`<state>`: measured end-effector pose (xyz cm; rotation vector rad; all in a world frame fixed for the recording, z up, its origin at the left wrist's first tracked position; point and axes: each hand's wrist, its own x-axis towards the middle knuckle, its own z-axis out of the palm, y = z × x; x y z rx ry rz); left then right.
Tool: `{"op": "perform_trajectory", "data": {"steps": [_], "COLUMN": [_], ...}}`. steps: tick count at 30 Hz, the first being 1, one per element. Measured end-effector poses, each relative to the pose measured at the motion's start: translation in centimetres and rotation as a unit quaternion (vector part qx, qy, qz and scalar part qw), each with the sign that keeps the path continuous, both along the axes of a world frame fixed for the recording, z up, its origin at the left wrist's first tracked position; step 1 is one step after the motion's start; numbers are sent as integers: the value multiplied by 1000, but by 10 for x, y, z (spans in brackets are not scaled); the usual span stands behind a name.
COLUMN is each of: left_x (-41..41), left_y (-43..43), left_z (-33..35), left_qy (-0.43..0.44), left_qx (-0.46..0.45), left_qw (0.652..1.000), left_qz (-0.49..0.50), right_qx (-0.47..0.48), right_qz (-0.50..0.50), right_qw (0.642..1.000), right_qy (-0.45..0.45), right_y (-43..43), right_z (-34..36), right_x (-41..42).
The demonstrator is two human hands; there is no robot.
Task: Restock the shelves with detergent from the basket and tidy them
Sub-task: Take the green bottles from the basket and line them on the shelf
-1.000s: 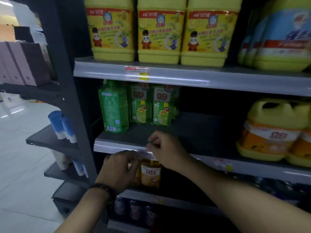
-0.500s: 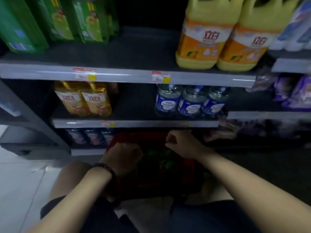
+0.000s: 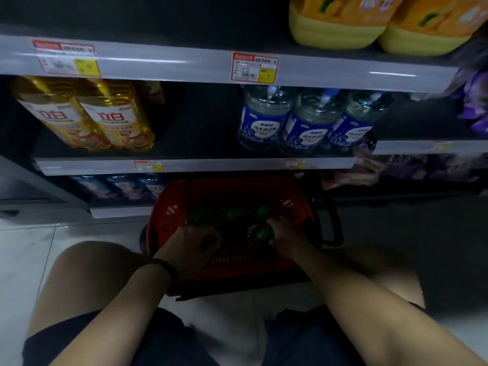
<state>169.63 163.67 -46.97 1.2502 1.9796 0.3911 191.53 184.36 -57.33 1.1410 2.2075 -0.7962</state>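
Observation:
A red shopping basket (image 3: pixel 169 215) stands on the floor against the bottom shelf, between my knees. Inside it lie several green detergent bottles (image 3: pixel 232 214) with green caps, dim in the shadow. My right hand (image 3: pixel 286 236) is down in the basket's right side, fingers wrapped around the neck of one green detergent bottle (image 3: pixel 264 233). My left hand (image 3: pixel 191 245) is in the left side, curled over the top of another green bottle (image 3: pixel 196 220); its grip is hidden under the hand.
Two golden detergent bottles (image 3: pixel 87 120) and three blue-labelled clear bottles (image 3: pixel 265 120) stand on the low shelf with a bare gap (image 3: pixel 198 128) between them. Big yellow jugs (image 3: pixel 335 30) sit on the shelf above. Purple packs (image 3: pixel 475 107) are at the right.
My view has tipped from the upper shelves down to the floor. Both hands dropped from the shelf edge to above the basket and then into it, onto the green bottles.

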Motion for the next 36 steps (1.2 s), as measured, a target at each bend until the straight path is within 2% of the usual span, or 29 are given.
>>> {"op": "perform_trajectory", "data": {"steps": [12,20,25,28,36], "left_x": [-4,-1,2,5,16], "left_y": [8,10,11,10,-8], "left_z": [-13,-16,-12,-10,5], "left_qy": [-22,-28,-25,-20,-14], "left_qx": [-19,-32,-43,-41,-22], "left_qw": [999,999,999,999,999], "left_qz": [-29,-31,-22,-18,21], "right_qx": [-21,91,77,101,109], "right_qz": [-16,57,84,110,157], "right_qw": [1000,994,993,988,974], "right_qy": [-8,5,17,38,125], "right_y": [3,-3,-16,-20,-37], "right_z": [-62,-68,-17,21,133], "right_x": [-19,-10,-11,-14,-25]}}
